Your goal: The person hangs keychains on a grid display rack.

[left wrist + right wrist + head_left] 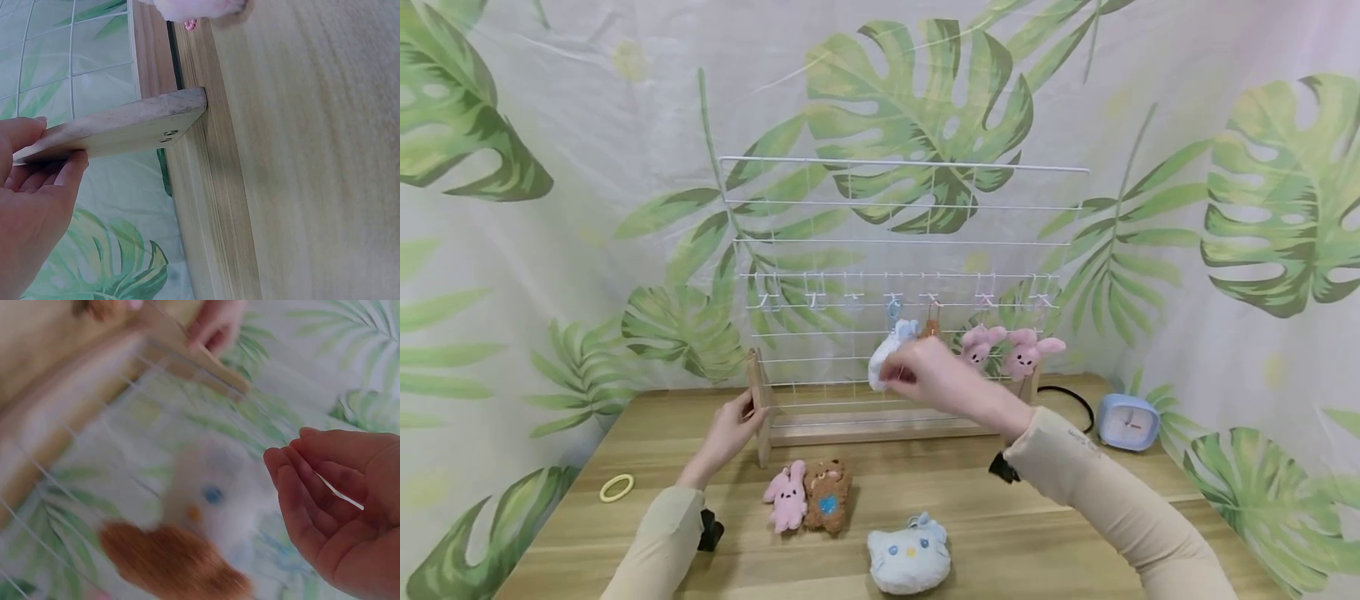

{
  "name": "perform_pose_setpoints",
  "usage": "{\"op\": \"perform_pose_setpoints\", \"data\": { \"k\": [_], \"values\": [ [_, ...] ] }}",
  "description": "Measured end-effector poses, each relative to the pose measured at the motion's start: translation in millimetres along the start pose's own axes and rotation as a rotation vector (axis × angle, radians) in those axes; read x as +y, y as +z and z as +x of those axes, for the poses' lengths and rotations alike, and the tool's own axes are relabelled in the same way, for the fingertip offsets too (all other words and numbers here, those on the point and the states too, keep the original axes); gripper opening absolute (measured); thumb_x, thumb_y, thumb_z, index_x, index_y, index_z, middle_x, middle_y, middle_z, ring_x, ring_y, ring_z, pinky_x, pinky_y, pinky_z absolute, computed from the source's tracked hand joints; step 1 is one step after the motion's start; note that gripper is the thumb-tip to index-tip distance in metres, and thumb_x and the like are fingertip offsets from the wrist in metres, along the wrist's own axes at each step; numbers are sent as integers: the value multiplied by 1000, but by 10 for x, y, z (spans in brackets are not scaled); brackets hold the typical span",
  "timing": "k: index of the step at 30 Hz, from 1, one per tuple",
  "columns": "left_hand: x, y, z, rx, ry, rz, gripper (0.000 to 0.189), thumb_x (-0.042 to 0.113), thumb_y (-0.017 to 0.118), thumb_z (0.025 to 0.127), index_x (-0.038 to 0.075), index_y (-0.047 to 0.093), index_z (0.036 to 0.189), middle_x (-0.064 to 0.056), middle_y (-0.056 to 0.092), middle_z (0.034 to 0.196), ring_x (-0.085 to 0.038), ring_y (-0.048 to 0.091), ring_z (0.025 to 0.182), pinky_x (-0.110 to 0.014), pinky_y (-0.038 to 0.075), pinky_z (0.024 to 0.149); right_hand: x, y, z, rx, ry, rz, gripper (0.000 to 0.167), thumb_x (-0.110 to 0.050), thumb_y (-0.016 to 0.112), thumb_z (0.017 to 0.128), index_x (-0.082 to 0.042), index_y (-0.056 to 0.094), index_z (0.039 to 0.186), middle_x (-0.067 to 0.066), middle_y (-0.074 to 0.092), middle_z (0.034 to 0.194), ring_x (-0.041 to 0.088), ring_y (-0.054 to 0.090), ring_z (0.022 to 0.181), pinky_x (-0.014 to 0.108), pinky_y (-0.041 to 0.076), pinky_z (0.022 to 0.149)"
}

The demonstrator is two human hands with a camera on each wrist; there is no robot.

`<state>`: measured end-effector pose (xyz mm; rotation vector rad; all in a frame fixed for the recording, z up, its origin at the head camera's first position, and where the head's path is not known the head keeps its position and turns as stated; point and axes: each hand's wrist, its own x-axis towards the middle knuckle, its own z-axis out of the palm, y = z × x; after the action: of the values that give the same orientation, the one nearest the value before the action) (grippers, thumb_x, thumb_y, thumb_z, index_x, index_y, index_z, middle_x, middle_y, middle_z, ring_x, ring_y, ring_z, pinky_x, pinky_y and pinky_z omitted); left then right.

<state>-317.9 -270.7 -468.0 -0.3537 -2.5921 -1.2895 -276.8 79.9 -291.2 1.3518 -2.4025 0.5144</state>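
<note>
My left hand [733, 429] grips the wooden side post [144, 119] of a white wire grid rack [910, 242], fingers on one face and thumb near the other. My right hand [936, 375] is in front of a white plush cat charm [879, 367] hanging from a hook by a blue clasp. In the right wrist view, its loosely curled fingers [300, 506] stand beside the blurred charm with nothing between them. A brown plush charm [169, 562] hangs alongside, partly hidden by my hand in the head view. Two pink plush bunnies [981, 343] hang further right.
On the table [1037, 533] lie a pink bunny charm [787, 497], a brown bear charm [827, 497] and a white cat charm [910, 557]. A yellow ring [617, 488] lies at left; a blue clock [1128, 422] stands at right. Several hooks [812, 300] line the grid's left half.
</note>
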Motion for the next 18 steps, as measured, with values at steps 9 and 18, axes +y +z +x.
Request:
{"op": "perform_pose_setpoints", "data": {
  "k": [9, 18],
  "values": [
    [-19, 11, 3, 23, 9, 18, 41, 10, 54, 102, -13, 49, 135, -37, 57, 131, -47, 58, 122, -51, 54, 99, -34, 981, -79, -271, 10, 133, 10, -10, 69, 92, -6, 77, 88, 3, 76, 80, 0, 62, 64, 3, 47, 59],
    [17, 0, 7, 17, 8, -11, 44, 7, 54, 101, -14, 45, 139, -38, 54, 133, -48, 55, 126, -51, 51, 102, 179, 1688, 83, -316, 178, 98, 30, -9, 60, 96, -11, 62, 66, -8, 46, 55, 0, 32, 48, 10, 25, 46]
  ]
}}
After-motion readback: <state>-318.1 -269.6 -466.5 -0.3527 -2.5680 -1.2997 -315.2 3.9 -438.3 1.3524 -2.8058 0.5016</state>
